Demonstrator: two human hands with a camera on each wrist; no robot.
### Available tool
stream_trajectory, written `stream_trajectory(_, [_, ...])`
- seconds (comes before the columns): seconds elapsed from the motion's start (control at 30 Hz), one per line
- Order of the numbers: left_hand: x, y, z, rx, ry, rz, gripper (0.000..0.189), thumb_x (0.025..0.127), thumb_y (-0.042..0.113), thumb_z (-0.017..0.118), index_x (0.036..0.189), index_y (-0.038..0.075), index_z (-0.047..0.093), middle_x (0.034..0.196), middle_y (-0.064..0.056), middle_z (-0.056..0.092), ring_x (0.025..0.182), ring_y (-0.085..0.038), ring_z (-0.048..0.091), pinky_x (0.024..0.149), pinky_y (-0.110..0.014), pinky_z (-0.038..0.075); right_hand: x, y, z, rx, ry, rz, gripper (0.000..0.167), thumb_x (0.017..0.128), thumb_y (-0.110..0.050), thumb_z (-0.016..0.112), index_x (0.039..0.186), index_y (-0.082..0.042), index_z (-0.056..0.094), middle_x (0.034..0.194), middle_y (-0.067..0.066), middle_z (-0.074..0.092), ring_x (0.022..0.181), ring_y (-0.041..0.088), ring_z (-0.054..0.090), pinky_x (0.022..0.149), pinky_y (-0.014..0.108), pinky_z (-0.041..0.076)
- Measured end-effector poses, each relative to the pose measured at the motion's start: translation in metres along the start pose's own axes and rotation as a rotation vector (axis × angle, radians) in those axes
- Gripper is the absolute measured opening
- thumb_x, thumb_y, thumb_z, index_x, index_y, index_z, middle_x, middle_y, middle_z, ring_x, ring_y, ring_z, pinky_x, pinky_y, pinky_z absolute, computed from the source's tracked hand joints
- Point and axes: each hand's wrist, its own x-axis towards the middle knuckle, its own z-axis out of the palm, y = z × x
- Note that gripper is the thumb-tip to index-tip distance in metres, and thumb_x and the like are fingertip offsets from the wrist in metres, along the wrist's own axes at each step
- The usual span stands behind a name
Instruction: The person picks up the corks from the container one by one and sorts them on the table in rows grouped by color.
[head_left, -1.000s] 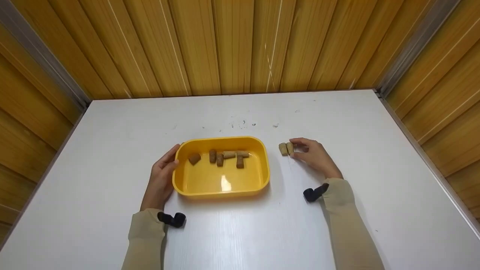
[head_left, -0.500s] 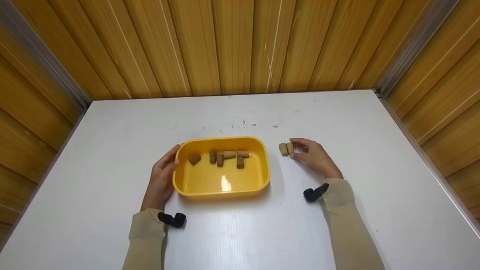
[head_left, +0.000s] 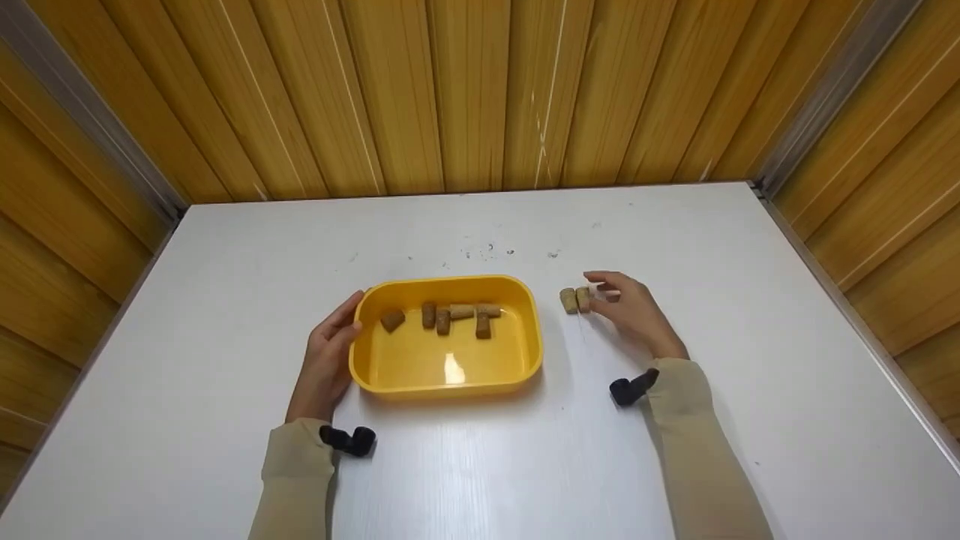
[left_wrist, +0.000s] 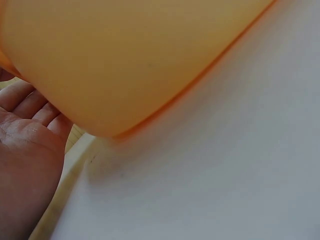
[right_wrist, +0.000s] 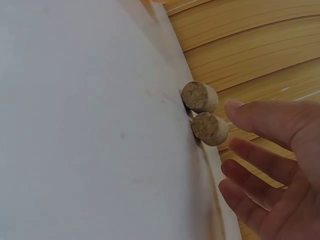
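My left hand [head_left: 328,356] holds the left end of a yellow plastic tray [head_left: 450,390], thumb at the rim and fingers along the outer wall. Beyond the tray's right end, two pale corks [head_left: 568,301] lie side by side on the white table. My right hand [head_left: 634,315] is just right of them, thumb and fingers spread apart around nothing. In the right wrist view the nearer cork [right_wrist: 209,129] shows its round end, a little short of my fingertips. Inside the tray, several brown corks [head_left: 483,327] and two lighter corks [head_left: 461,310] lie towards the back.
The white table [head_left: 465,472] reaches back to a wood-panelled wall [head_left: 465,97], with more panelling on both sides. Small dark marks [head_left: 510,252] spot the surface behind the tray. Each wrist carries a black camera [head_left: 630,388].
My right thumb and fingers have parted from the right-hand pale cork and drawn slightly back from it. The two corks stay in place; my left hand stays at the tray.
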Motion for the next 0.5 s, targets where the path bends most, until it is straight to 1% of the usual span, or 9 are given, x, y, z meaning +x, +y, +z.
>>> stream_trajectory(0.07, [0.0, 0.0, 0.0, -0.009, -0.005, 0.002, 0.053, 0.099, -0.002, 0.039, 0.151, 0.003, 0.027, 0.157, -0.006, 0.03, 0.145, -0.016, 0.029, 0.112, -0.024, 0.035, 0.0, -0.004, -0.001, 0.009, 0.014, -0.013, 0.049, 0.092, -0.015, 0.06, 0.14, -0.009, 0.049, 0.143, 0.016, 0.048, 0.127, 0.038, 0.049, 0.107, 0.049, 0.044])
stream_trajectory(0.2, [-0.001, 0.001, 0.001, -0.007, -0.001, -0.014, 0.053, 0.099, -0.001, 0.04, 0.15, 0.003, 0.028, 0.156, -0.005, 0.032, 0.143, -0.015, 0.032, 0.112, -0.024, 0.036, 0.002, -0.011, -0.001, 0.014, 0.065, -0.094, 0.045, 0.092, -0.013, 0.062, 0.135, -0.005, 0.053, 0.137, 0.018, 0.054, 0.123, 0.035, 0.052, 0.106, 0.047, 0.045])
stream_trajectory(0.3, [-0.001, 0.002, 0.001, -0.009, -0.001, -0.019, 0.053, 0.099, 0.0, 0.04, 0.15, 0.003, 0.028, 0.156, -0.004, 0.032, 0.143, -0.014, 0.032, 0.112, -0.024, 0.036, 0.004, -0.019, -0.002, 0.007, 0.088, -0.153, 0.043, 0.091, -0.013, 0.064, 0.132, -0.003, 0.056, 0.133, 0.018, 0.058, 0.121, 0.033, 0.054, 0.106, 0.045, 0.046])
stream_trajectory(0.43, [0.0, 0.001, 0.0, -0.013, 0.001, -0.016, 0.053, 0.099, 0.0, 0.039, 0.15, 0.003, 0.028, 0.156, -0.004, 0.032, 0.143, -0.014, 0.032, 0.113, -0.024, 0.035, 0.006, -0.034, -0.005, -0.017, 0.075, -0.187, 0.041, 0.091, -0.016, 0.065, 0.13, -0.005, 0.058, 0.13, 0.015, 0.061, 0.118, 0.03, 0.057, 0.104, 0.043, 0.048])
stream_trajectory(0.5, [0.0, 0.001, 0.0, -0.01, 0.003, -0.015, 0.053, 0.099, 0.0, 0.039, 0.15, 0.003, 0.028, 0.156, -0.004, 0.032, 0.143, -0.014, 0.032, 0.113, -0.023, 0.035, 0.007, -0.042, -0.006, -0.024, 0.065, -0.209, 0.039, 0.091, -0.015, 0.065, 0.128, -0.005, 0.06, 0.126, 0.015, 0.063, 0.114, 0.029, 0.059, 0.102, 0.042, 0.05])
